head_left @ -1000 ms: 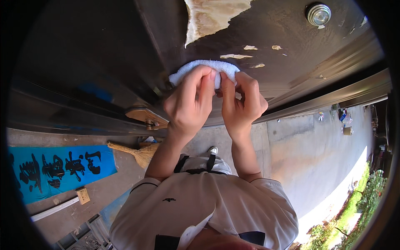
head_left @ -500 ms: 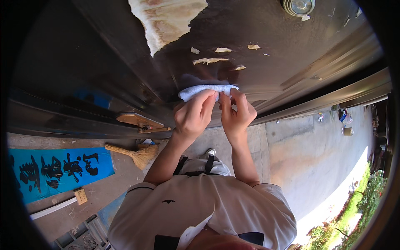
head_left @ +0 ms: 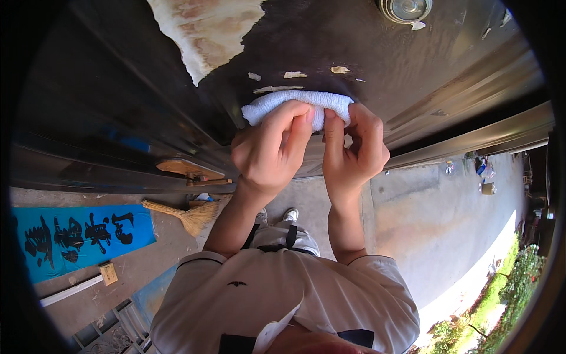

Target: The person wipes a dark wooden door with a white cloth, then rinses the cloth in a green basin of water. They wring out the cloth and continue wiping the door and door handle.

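Observation:
A folded pale blue-white cloth is pinched between both my hands in front of a dark glossy upright panel. My left hand grips its lower left part with thumb and fingers. At its right end, my right hand is closed on it the same way. Just beyond the cloth's upper edge shows a thin paper strip, partly hidden. Small paper scraps cling to the panel farther up, and a large torn, stained paper piece lies to the upper left. Whether the cloth touches the panel, I cannot tell.
A round metal fitting juts from the panel at upper right. To the left on the ground are a straw broom, a blue banner with black characters and a wooden block. Green plants border the concrete floor at right.
Both hands have risen with the cloth, and the cloth looks larger. My hands have spread wider apart, the right one shifting right. The lowest scraps are now partly or fully covered.

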The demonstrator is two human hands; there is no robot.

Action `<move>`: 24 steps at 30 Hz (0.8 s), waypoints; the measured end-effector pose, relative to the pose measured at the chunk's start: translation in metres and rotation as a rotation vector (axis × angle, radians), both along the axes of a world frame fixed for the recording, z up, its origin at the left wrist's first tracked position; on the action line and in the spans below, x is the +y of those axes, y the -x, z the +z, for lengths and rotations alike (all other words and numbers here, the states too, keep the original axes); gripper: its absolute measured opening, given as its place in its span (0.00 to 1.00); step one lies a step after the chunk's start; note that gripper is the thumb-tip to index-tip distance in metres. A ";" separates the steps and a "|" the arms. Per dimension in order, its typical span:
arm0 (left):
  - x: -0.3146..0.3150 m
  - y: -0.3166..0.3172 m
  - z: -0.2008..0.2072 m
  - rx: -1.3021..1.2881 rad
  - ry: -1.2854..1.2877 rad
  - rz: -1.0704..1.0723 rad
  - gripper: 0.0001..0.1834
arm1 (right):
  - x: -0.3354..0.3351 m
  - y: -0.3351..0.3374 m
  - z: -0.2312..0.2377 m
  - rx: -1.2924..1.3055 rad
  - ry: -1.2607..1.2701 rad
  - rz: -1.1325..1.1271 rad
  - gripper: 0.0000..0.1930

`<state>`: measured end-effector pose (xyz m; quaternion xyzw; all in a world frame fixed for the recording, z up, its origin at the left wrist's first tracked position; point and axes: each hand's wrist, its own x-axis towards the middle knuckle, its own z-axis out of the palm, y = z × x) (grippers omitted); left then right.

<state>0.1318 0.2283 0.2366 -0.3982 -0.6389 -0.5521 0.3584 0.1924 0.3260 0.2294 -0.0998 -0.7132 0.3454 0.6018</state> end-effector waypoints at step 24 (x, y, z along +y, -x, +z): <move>-0.034 0.000 -0.058 -0.037 0.225 -0.145 0.09 | -0.038 0.002 -0.075 -0.198 0.107 -0.190 0.11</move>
